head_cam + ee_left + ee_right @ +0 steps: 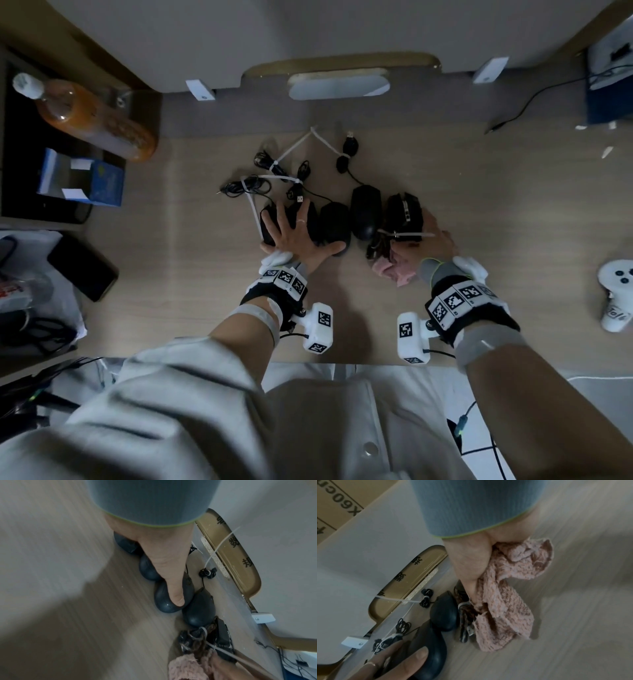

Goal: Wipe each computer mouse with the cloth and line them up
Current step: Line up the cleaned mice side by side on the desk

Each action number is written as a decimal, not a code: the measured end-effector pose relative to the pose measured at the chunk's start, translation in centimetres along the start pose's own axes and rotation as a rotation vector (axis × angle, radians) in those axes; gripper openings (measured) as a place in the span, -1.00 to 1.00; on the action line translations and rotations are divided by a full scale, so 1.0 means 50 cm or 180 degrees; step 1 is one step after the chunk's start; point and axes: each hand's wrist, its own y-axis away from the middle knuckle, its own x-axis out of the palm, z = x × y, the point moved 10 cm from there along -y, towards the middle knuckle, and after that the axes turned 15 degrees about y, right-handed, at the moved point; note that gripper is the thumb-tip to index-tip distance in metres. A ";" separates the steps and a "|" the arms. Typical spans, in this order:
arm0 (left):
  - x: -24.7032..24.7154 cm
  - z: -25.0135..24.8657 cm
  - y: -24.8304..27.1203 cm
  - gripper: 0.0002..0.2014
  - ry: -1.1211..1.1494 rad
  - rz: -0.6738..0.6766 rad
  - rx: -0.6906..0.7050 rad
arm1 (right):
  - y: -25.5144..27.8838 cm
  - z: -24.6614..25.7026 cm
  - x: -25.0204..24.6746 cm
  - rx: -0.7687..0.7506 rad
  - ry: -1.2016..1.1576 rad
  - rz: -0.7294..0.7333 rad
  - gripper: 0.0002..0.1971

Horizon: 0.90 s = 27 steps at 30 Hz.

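Several black computer mice lie side by side on the wooden desk [496, 205]. My left hand [291, 229] is spread flat over the three on the left, its thumb [173, 582] pressing the third mouse [163, 601]. A fourth mouse [366, 212] sits just right of them. My right hand [436, 236] rests against the right side of an angular mouse [404, 209] with a braided cord. The same hand grips a bunched pink cloth [505, 601], which hangs below the palm onto the desk.
Tied cable bundles [274, 171] lie behind the mice. An orange bottle [99, 116], a blue box [102, 183] and a black phone [84, 267] sit at the left. A white controller [616, 294] stands at the right. The desk's front edge [359, 363] runs under my wrists.
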 end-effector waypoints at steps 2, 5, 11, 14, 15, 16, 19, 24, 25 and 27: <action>0.012 -0.024 0.004 0.18 -0.0047 0.0037 0.0084 | -0.001 -0.024 -0.016 0.0075 -0.0091 -0.0094 -0.26; 0.039 -0.055 0.008 0.19 -0.0039 0.0063 0.0159 | 0.004 -0.056 -0.032 0.0244 -0.0227 -0.0289 -0.31; 0.047 -0.082 0.019 0.22 -0.0155 -0.0153 0.0083 | -0.006 -0.037 -0.039 0.0188 -0.0131 -0.0262 -0.03; 0.038 -0.093 0.025 0.22 -0.0139 -0.0309 0.0076 | -0.018 -0.025 -0.035 0.0270 -0.0036 -0.0091 0.05; 0.032 -0.098 0.027 0.21 -0.0151 -0.0359 0.0098 | -0.020 -0.029 -0.040 0.0301 0.0011 -0.0025 0.06; 0.027 -0.107 0.028 0.21 -0.0166 -0.0378 0.0129 | -0.015 -0.038 -0.054 0.0362 0.0061 0.0025 0.03; 0.021 -0.138 0.029 0.15 -0.0193 -0.0315 0.0148 | -0.002 -0.063 -0.096 0.0425 0.0144 0.0186 -0.36; 0.013 -0.200 0.038 0.01 -0.0132 -0.0225 0.0194 | -0.007 -0.031 -0.192 0.0355 -0.0870 0.0175 -0.19; 0.008 -0.214 0.039 -0.04 -0.0091 -0.0168 0.0226 | -0.007 -0.012 -0.233 0.0247 -0.0989 0.0035 -0.19; 0.005 -0.239 0.032 -0.09 -0.0084 -0.0002 0.0278 | 0.001 0.022 -0.328 0.0032 -0.0926 -0.0385 -0.30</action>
